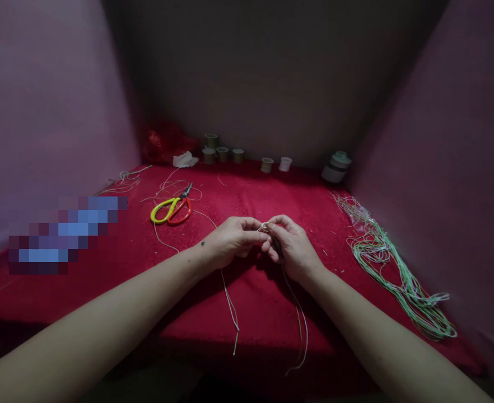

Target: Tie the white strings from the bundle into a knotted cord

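Above the middle of the red cloth, my left hand (241, 237) and my right hand (291, 243) meet at the fingertips. Both pinch a pale thin cord (264, 226), which forms a small loop or knot between them. Loose cord ends (230, 305) hang below my left hand, one tipped with a small knot. Other strands (301, 330), one pale and one brownish, dangle under my right hand past the table's front edge. The fingers partly hide the knotted part. To the left of my left hand lie scissors (173, 210) with one yellow and one red handle.
A bundle of green and white cords (402, 280) lies along the right side. Several thread spools (266, 164), a lidded bottle (336, 167), white crumpled paper (185, 160) and a red bag (167, 143) line the back. Loose thread trails around the scissors. Walls enclose the red cloth (247, 190).
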The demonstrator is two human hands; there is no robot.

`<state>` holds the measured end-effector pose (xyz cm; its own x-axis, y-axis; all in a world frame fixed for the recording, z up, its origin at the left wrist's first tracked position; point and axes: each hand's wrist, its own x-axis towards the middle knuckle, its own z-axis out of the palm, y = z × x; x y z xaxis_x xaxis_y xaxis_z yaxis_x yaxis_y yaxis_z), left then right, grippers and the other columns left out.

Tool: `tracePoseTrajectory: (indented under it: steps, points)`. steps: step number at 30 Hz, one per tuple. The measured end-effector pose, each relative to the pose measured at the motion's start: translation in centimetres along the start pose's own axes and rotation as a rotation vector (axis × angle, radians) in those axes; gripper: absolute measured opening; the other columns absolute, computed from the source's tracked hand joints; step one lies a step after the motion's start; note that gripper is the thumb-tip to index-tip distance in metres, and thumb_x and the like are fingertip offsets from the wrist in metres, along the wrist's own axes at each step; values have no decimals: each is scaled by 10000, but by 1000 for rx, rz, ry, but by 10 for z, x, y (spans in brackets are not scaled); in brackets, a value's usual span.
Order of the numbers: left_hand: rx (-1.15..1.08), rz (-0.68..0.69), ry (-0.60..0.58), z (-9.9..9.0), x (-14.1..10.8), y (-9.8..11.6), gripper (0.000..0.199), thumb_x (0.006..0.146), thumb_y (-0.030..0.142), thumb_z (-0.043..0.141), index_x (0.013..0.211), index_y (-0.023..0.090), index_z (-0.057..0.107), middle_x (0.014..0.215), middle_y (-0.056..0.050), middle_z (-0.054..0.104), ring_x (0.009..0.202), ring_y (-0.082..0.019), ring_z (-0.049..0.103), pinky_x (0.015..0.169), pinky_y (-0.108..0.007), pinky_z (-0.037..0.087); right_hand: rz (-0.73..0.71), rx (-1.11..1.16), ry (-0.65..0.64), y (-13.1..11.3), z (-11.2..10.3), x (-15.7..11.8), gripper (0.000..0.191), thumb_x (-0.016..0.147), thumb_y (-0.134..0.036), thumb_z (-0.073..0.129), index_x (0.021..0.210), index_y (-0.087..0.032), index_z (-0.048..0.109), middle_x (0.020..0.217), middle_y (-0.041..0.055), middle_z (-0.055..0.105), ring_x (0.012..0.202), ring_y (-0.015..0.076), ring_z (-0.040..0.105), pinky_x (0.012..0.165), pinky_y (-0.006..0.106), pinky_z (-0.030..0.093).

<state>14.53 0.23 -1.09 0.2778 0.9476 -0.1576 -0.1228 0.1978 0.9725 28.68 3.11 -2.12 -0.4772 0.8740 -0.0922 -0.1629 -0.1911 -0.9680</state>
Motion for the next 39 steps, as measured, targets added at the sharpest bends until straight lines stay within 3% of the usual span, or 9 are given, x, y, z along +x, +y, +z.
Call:
tracePoseTrajectory:
  steps: [5,13,19,26,33,39]
  points:
    - [3,-2,49,2,1,-1,128,697,223,621,774,140,560,556,-1,570,386,-24,332,397,-209,112,25,61,-3,0,4,0,217,748,-346,525,855,-218,387,530,-56,536,335,70,437,296,143,209]
    - [18,23,63,2,3,-2,41,689,158,586,718,129,588,592,-34,601,481,-78,519,419,-197,216,19,161,-67,7,4,-1,210,742,-315,568,868,-212,434,614,-49,485,464,77,483,409,192,381]
    - [-105,19,16,2,6,-5,82,697,155,598,658,92,562,564,-12,528,411,-11,325,409,-184,153,-81,194,-19,7,7,-1,163,725,-262,597,798,-179,478,694,-27,513,553,65,472,529,205,382]
    - [-223,-30,18,2,2,4,140,689,105,599,588,102,503,459,64,330,406,-17,266,419,-185,157,-100,168,5,9,4,0,124,732,-244,585,781,-155,513,703,-12,534,597,74,478,584,217,379]
    - [-292,-42,-39,3,0,7,94,721,95,538,629,95,523,464,32,404,388,-18,248,406,-184,153,-143,17,68,11,1,3,110,731,-243,567,766,-143,536,678,-14,519,560,62,437,543,208,345]
    - [-287,-6,-34,4,1,5,133,757,137,498,657,74,560,502,-3,473,384,-17,261,399,-183,167,-143,8,41,9,0,3,92,722,-228,562,742,-151,514,658,-19,536,542,60,440,531,203,340]
